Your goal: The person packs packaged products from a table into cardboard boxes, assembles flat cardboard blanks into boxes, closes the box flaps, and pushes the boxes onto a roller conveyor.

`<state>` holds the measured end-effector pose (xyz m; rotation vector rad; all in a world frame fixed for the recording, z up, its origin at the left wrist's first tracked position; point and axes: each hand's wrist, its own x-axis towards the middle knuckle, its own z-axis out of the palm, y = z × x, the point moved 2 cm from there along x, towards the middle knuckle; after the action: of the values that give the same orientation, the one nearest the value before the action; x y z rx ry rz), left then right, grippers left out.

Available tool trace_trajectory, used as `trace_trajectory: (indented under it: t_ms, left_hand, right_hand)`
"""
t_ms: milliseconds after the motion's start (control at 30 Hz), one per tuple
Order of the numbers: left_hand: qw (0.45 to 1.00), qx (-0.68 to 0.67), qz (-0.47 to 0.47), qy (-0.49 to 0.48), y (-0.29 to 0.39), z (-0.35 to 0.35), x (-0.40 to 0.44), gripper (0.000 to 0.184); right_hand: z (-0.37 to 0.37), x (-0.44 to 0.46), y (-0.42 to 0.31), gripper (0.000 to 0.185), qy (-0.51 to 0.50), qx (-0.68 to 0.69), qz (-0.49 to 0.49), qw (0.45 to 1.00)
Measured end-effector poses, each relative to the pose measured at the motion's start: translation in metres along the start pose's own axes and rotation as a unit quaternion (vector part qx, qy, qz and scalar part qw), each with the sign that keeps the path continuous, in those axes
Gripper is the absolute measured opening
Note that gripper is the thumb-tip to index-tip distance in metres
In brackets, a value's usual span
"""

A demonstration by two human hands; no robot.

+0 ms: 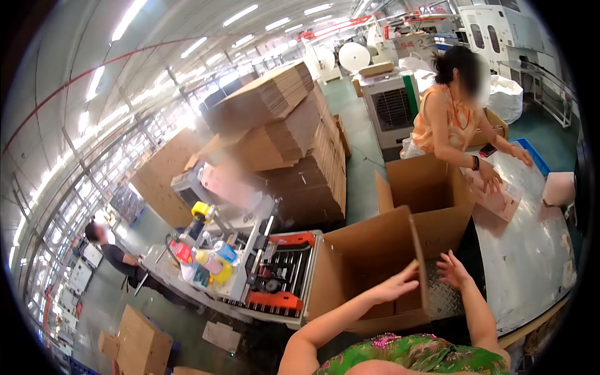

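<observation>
Bright factory floor on my feed, rows of ceiling lights overhead, tall stacks of flattened cardboard (300, 162) off to the left, and a roller machine (281, 272) with red parts, bottles (212, 262) crowded beside it. On the right runs a shiny metal table (525, 269), where a co-worker (447, 119) has one hand on a pale pink box (500, 203). And here's the open carton (369, 262), right in front of me, a second carton (428, 187) just beyond it. My left hand (395, 286) is over the carton's mouth, fingers extended and fairly close together, near its right wall; contact I can't tell. My right hand (454, 272), fingers spread, is outside that wall, above a textured metal plate (445, 297), between carton and table.
</observation>
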<state>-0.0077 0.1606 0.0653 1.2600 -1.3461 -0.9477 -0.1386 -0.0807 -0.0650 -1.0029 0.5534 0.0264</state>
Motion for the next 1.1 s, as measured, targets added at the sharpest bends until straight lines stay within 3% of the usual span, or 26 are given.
trace_trajectory:
  t_ms: [33,67,100,167,200,233,300,333,400,433,500,533,567,600,700,733,767,833,867,900,933,967,1000,1033,1067,1100]
  left_hand:
    - [0.982,-0.088,-0.155,-0.056,-0.016,0.014,-0.009,0.065]
    - [0.989,0.062,-0.114,-0.074,-0.026,0.012,-0.014,0.059]
    - [0.971,0.208,-0.071,-0.095,-0.034,0.01,-0.026,0.055]
    - [0.902,0.427,0.012,0.058,-0.018,-0.021,-0.049,0.043]
    - [0.844,0.518,-0.027,0.137,0.007,-0.037,-0.062,0.043]
    - [0.807,0.555,-0.13,0.154,0.011,-0.059,-0.072,0.047]
    - [0.684,0.645,-0.282,0.193,-0.033,-0.091,-0.111,0.086]
    - [0.68,0.6,-0.376,0.189,-0.04,-0.101,-0.119,0.094]
    - [0.728,0.476,-0.436,0.232,-0.052,-0.115,-0.138,0.092]
    - [0.752,0.431,-0.384,0.318,-0.082,-0.132,-0.158,0.077]
    - [0.903,0.094,-0.328,0.262,-0.155,-0.177,-0.206,0.055]
    - [0.904,0.038,-0.331,0.269,-0.154,-0.182,-0.217,0.046]
    - [0.902,-0.018,-0.333,0.276,-0.151,-0.186,-0.227,0.039]
    - [0.891,-0.032,-0.346,0.291,-0.151,-0.19,-0.238,0.039]
    - [0.831,0.017,-0.39,0.397,-0.231,-0.206,-0.295,0.061]
    - [0.793,0.085,-0.434,0.419,-0.258,-0.205,-0.308,0.081]
    - [0.67,0.272,-0.581,0.374,-0.244,-0.185,-0.291,0.085]
    - [0.625,0.3,-0.626,0.357,-0.23,-0.155,-0.259,0.08]
    - [0.646,0.339,-0.596,0.335,-0.242,-0.145,-0.25,0.077]
    - [0.664,0.376,-0.565,0.314,-0.249,-0.133,-0.242,0.073]
    - [0.695,0.315,-0.553,0.335,-0.255,-0.119,-0.231,0.073]
    - [0.692,0.288,-0.577,0.324,-0.25,-0.104,-0.215,0.074]
    - [0.715,0.29,-0.57,0.281,-0.269,-0.101,-0.209,0.078]
    - [0.766,0.262,-0.542,0.228,-0.361,-0.109,-0.216,0.084]
    - [0.825,-0.011,-0.519,0.226,-0.35,-0.091,-0.212,0.091]
    - [0.782,-0.277,-0.516,0.216,-0.323,-0.068,-0.204,0.098]
  right_hand:
    - [0.019,0.0,-0.012,0.088,-0.034,-0.029,-0.001,0.999]
    - [0.033,0.004,-0.017,0.084,-0.065,-0.056,-0.003,0.996]
    - [0.039,0.014,-0.016,0.082,0.061,-0.344,-0.255,0.902]
    - [0.039,0.007,-0.024,0.098,0.216,-0.484,-0.237,0.814]
    - [0.046,-0.002,-0.036,0.094,0.212,-0.519,-0.159,0.813]
    - [0.028,0.015,-0.021,0.087,0.221,-0.556,-0.181,0.78]
    - [0.048,0.0,-0.029,0.065,0.239,-0.582,-0.141,0.764]
    - [0.056,-0.006,-0.03,0.059,0.243,-0.59,-0.118,0.761]
    - [0.062,-0.014,-0.034,0.05,0.239,-0.596,-0.086,0.762]
    - [0.057,-0.007,-0.03,0.047,0.238,-0.6,-0.067,0.761]
    - [0.012,0.006,-0.018,0.038,0.214,-0.566,-0.187,0.774]
    - [-0.003,-0.004,-0.03,0.035,0.15,-0.499,-0.207,0.828]
    - [-0.013,-0.018,-0.03,0.036,0.053,-0.263,-0.194,0.944]
    - [-0.03,-0.027,-0.029,0.039,0.071,-0.239,-0.126,0.96]
    - [-0.104,-0.019,0.014,0.05,0.16,-0.19,-0.179,0.952]
    - [-0.103,-0.021,0.021,0.054,0.262,-0.325,-0.139,0.898]
    - [-0.098,-0.023,0.025,0.059,0.357,-0.45,-0.09,0.814]
    - [-0.085,-0.021,0.044,0.07,0.439,-0.642,-0.012,0.628]
    - [-0.099,-0.012,0.07,0.073,0.455,-0.688,-0.052,0.563]
    - [-0.066,-0.024,0.069,0.079,0.404,-0.738,0.001,0.541]
    - [-0.057,-0.018,0.077,0.087,0.328,-0.722,0.085,0.604]
    - [-0.055,-0.006,0.089,0.096,0.251,-0.626,0.142,0.724]
    - [-0.044,-0.002,0.096,0.103,0.204,-0.555,0.136,0.794]
    - [-0.029,-0.007,0.093,0.118,0.202,-0.56,0.136,0.792]
    - [-0.02,-0.014,0.094,0.127,0.201,-0.547,0.13,0.802]
    - [-0.022,-0.015,0.094,0.132,0.193,-0.546,0.128,0.805]
